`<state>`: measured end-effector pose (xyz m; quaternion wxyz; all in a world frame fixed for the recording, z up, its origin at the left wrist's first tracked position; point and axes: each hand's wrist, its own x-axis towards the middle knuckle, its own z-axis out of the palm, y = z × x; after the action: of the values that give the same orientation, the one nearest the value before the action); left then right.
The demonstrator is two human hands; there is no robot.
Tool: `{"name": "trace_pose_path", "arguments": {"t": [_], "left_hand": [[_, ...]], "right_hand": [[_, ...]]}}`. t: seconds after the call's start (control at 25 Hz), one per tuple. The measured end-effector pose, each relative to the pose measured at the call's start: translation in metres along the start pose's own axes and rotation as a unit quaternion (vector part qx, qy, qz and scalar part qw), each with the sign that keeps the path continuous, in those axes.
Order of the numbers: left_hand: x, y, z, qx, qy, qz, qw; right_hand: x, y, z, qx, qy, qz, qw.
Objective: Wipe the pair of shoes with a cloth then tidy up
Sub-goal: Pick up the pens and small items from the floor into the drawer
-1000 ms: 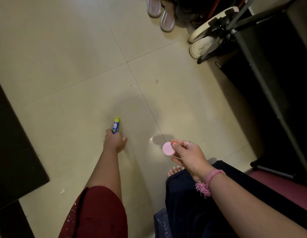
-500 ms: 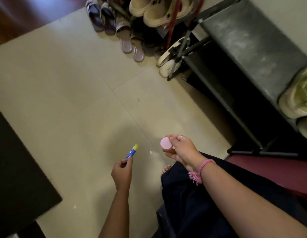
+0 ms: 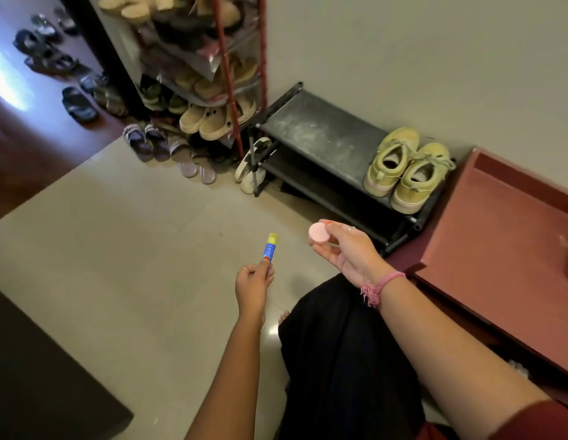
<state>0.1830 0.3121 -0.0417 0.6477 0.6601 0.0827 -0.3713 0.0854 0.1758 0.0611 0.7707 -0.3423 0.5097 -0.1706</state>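
Tiled floor [image 3: 117,249]: pale, glossy; the far left corner gives way to dark wood flooring with a bright glare patch that washes out detail.

Dark furniture block [image 3: 38,376]: lower left, cut off by the frame edge; nature unclear.

Reddish-brown bench or cabinet top [image 3: 498,249]: right side, cropped by the frame; a pink item at its far right edge is mostly out of view.

Tall shoe rack [image 3: 213,74]: upper centre, red upright pole, shelves crammed with sandals and clogs behind a clear cover; individual pairs hard to separate. Loose sandals lie on the floor at its foot and further off on the dark wood, too dim to identify.

Low black shoe rack [image 3: 314,134]: against the wall, top shelf dusty; lower shelves in shadow.

Pair of shoes [image 3: 406,169]: olive-yellow lace-up sneakers, side by side on the right end of the low rack's top shelf, toes toward the viewer.

Dark-clothed lap [image 3: 346,360]: bottom centre; toes just peek out at its left edge.

Right hand [image 3: 346,249]: held apart from the other hand, thumb and fingers pinching a round pink lid or tin [image 3: 319,232]; what lies behind the disc is hidden by the fingers. Pink tasselled thread [image 3: 379,285] on the wrist.

Left hand [image 3: 254,284]: fingers curled around a blue tube with yellow cap [image 3: 270,250], upright; label unreadable.

No cloth can be made out.
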Motion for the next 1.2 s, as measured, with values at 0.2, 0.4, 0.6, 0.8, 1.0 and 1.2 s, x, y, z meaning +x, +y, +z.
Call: {"name": "trace_pose_path", "arguments": {"t": [0.2, 0.4, 0.6, 0.8, 1.0, 1.2], "left_hand": [[-0.061, 0.034, 0.051, 0.000, -0.101, -0.003, 0.995], [-0.120, 0.042, 0.100, 0.001, -0.197, -0.047, 0.979], [-0.158, 0.016, 0.149, 0.032, -0.280, -0.110, 0.953], [-0.178, -0.029, 0.188, 0.131, -0.319, -0.165, 0.924], [-0.179, -0.085, 0.209, 0.280, -0.336, -0.195, 0.878], [-0.160, -0.136, 0.228, 0.580, -0.316, -0.075, 0.747]], "right_hand": [[-0.045, -0.033, -0.060, 0.053, 0.034, -0.044, 0.997], [-0.086, -0.038, -0.117, 0.087, 0.063, -0.062, 0.992], [-0.109, -0.021, -0.181, 0.144, 0.093, -0.071, 0.983], [-0.119, 0.007, -0.237, 0.163, 0.128, -0.051, 0.977], [-0.115, 0.039, -0.298, 0.120, 0.186, -0.040, 0.974], [-0.100, 0.071, -0.346, -0.030, 0.247, 0.008, 0.968]]}}
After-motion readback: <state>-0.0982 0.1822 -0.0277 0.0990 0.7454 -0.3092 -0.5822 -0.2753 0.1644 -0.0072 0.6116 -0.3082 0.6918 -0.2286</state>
